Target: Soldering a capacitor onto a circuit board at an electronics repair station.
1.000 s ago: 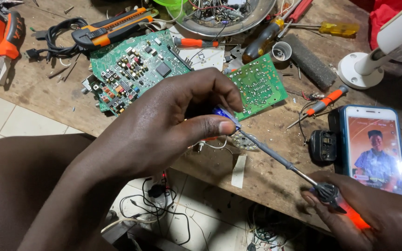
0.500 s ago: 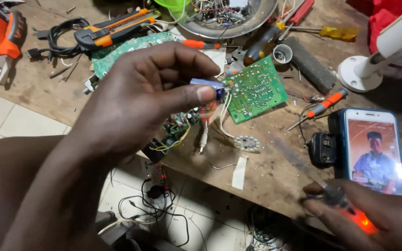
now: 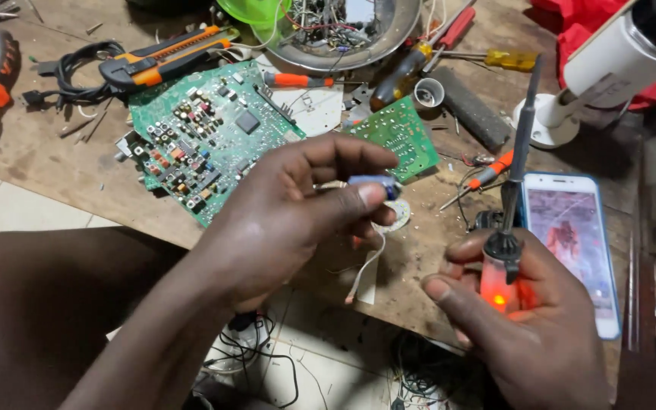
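Closest to the camera, the right hand [image 3: 529, 319] is wrapped around the glowing orange handle of a soldering iron [image 3: 512, 190], fingers closed on it, thumb across the front. The iron's dark shaft sticks nearly straight up, its tip up near the white lamp base [image 3: 544, 129].

The left hand [image 3: 298, 216] is a bit further in, hovering above the worktop [image 3: 55, 163] edge. It's pinching a small blue cylindrical component [image 3: 373, 184] between thumb and fingertips, lying roughly sideways; thin white wires [image 3: 366, 266] hang down below the hand. The other fingers are loosely curled, not gripping anything else.

Just right of the iron there's a smartphone [image 3: 571, 243] lying flat, screen lit. Between the hands, a small white round disc [image 3: 398, 216] sits on the wood, partly hidden by the fingers.

Further back: a big green circuit board [image 3: 199, 140] on the left and a smaller green circuit board [image 3: 396, 133] behind the left hand's fingertips. An orange-handled screwdriver [image 3: 484, 176] lies near the phone. Past those, an orange and black utility knife [image 3: 165, 61] next to a bundle of black cable [image 3: 70, 68], and at the far edge a metal bowl [image 3: 343, 30] full of wire scraps and bits.
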